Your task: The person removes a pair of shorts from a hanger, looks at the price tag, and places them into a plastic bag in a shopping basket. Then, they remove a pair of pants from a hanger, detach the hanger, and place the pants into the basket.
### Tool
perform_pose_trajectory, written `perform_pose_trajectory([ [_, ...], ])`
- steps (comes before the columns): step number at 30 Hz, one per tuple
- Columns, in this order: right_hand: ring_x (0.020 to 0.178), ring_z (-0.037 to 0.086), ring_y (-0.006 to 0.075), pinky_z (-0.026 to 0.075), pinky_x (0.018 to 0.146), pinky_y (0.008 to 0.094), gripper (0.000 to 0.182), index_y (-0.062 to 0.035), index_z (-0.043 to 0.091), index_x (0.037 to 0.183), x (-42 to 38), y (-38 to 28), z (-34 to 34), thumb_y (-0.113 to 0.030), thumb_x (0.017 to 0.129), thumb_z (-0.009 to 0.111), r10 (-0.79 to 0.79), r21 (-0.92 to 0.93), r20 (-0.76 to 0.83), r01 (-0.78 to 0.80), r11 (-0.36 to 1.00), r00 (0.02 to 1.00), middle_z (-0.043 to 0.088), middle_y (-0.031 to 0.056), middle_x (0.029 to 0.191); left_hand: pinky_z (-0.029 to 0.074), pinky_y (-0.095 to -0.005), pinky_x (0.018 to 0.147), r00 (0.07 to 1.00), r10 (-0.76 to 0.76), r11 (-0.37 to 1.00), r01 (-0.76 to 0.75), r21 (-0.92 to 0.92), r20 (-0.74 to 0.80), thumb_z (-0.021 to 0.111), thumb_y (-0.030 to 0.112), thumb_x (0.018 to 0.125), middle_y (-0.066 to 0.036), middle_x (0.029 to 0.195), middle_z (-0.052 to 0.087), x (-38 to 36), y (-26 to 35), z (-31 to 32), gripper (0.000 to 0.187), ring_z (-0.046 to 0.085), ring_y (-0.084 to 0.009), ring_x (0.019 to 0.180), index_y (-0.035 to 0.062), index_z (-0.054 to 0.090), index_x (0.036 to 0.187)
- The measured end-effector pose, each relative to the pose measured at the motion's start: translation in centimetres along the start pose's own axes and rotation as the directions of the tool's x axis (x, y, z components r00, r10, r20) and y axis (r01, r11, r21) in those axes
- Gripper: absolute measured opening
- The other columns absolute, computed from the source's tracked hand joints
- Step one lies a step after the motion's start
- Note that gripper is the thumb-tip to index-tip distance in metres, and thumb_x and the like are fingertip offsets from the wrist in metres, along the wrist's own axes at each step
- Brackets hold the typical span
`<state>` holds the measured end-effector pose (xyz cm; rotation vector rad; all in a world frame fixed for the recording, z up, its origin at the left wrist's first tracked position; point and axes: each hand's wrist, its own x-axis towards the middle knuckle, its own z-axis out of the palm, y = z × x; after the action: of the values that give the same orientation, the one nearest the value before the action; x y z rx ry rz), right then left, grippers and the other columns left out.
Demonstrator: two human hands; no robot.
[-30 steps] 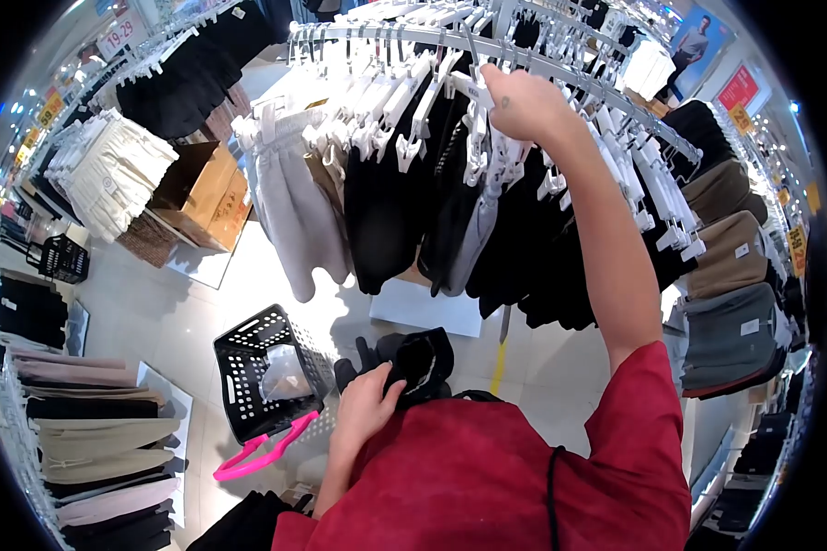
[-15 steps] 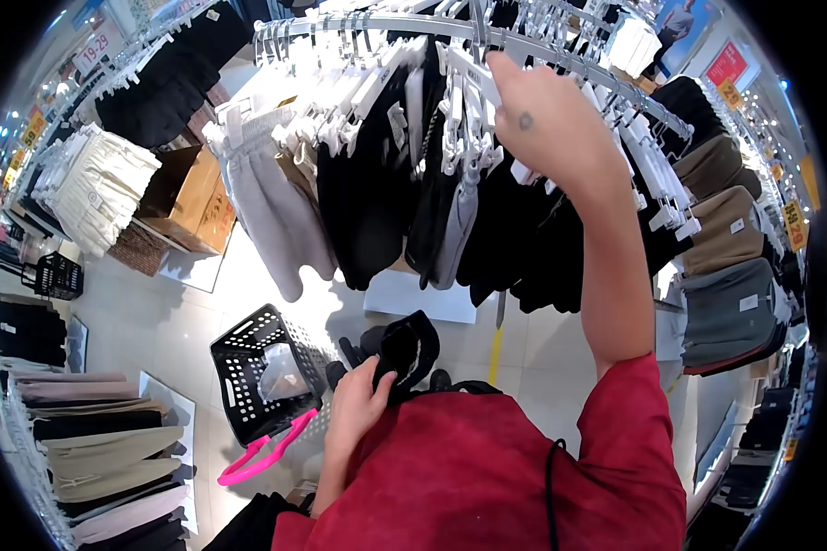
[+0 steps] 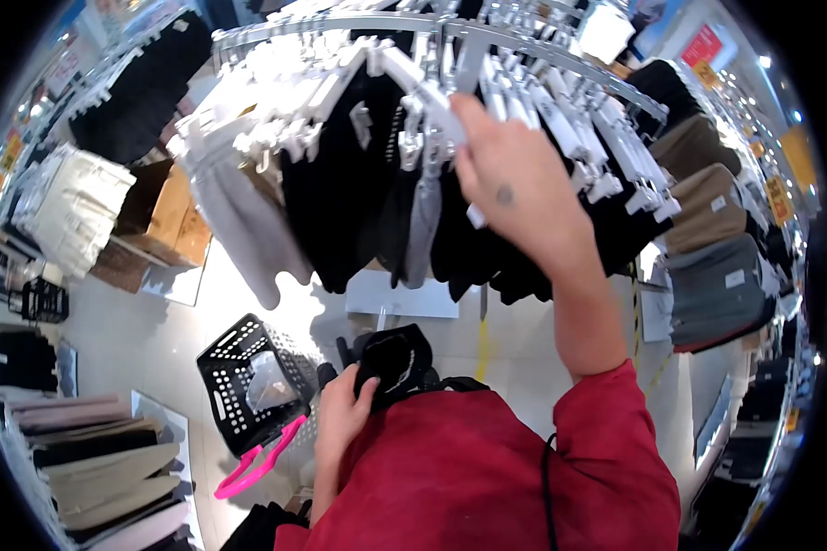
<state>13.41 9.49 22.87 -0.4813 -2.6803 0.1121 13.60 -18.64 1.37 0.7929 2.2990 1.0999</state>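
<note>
Up top, the curved rail [image 3: 560,57] sweeps across, packed with white hangers [image 3: 340,78] carrying mostly dark shorts [image 3: 340,211], one pale grey pair [image 3: 239,220] at the left end. Brown and grey clothes [image 3: 717,248] hang off to the right. Down on the floor, the black basket [image 3: 248,381] with its pink handle [image 3: 253,459] sits just left of the person, a clear bag inside it. Right hand [image 3: 510,179] is raised into the hangers, fingers curled round a white hanger clip [image 3: 436,101] near the rail. Left hand [image 3: 340,418] is low against the red shirt [image 3: 487,477], gripping a bundled black garment [image 3: 393,360], thumb pressed over its edge.
</note>
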Motion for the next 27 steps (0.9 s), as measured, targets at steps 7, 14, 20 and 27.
perform_pose_trajectory([
  [7, 0.056, 0.061, 0.0307, 0.048, 0.051, 0.0406, 0.052, -0.0024, 0.041, 0.134, -11.6, 1.8, -0.4, -0.014, 0.085, 0.055, -0.129, 0.425, 0.149, 0.054, 0.903, 0.980, 0.063, 0.0140, 0.073, 0.045, -0.0319, 0.066, 0.983, -0.041, 0.952, -0.017, -0.306, -0.180, 0.067, 0.010, 0.080, -0.011, 0.080, 0.059, 0.3, -0.8, -0.4, 0.032, 0.055, -0.0164, 0.073, 0.0009, 0.050, 0.106],
  [14, 0.066, 0.064, 0.0183, 0.051, 0.061, 0.0299, 0.039, -0.0043, 0.051, 0.127, -22.9, 6.2, 6.9, -0.017, 0.091, 0.053, -0.185, 0.820, 0.515, -0.417, 0.392, 0.837, 0.066, 0.0088, 0.082, 0.048, -0.0276, 0.080, 0.984, -0.021, 0.570, -0.132, -0.811, -0.176, 0.070, 0.050, 0.077, -0.010, 0.120, 0.050, 2.0, -1.5, -1.3, 0.091, 0.056, -0.0169, 0.099, 0.0010, 0.027, 0.139],
  [20, 0.071, 0.064, 0.0200, 0.051, 0.066, 0.0326, 0.040, -0.0049, 0.046, 0.130, -26.2, 7.2, 10.2, -0.015, 0.092, 0.049, -0.212, 0.802, 0.575, -0.492, 0.339, 0.791, 0.066, 0.0093, 0.088, 0.047, -0.0328, 0.086, 0.966, -0.202, 0.471, -0.050, -0.880, -0.163, 0.051, 0.035, 0.096, -0.007, 0.106, 0.055, 3.7, -0.4, -0.4, 0.034, 0.054, -0.0175, 0.100, 0.0036, 0.048, 0.110],
  [27, 0.078, 0.064, 0.0271, 0.050, 0.069, 0.0378, 0.030, -0.0052, 0.051, 0.118, -25.7, 7.2, 10.4, -0.015, 0.090, 0.048, -0.132, 0.671, 0.695, -0.571, 0.472, 0.707, 0.064, 0.0144, 0.089, 0.043, -0.0275, 0.080, 0.945, -0.043, 0.726, -0.194, -0.659, -0.325, 0.054, 0.028, 0.094, -0.006, 0.084, 0.060, 4.4, 0.7, 0.4, 0.029, 0.055, -0.0133, 0.082, -0.0003, 0.056, 0.094],
])
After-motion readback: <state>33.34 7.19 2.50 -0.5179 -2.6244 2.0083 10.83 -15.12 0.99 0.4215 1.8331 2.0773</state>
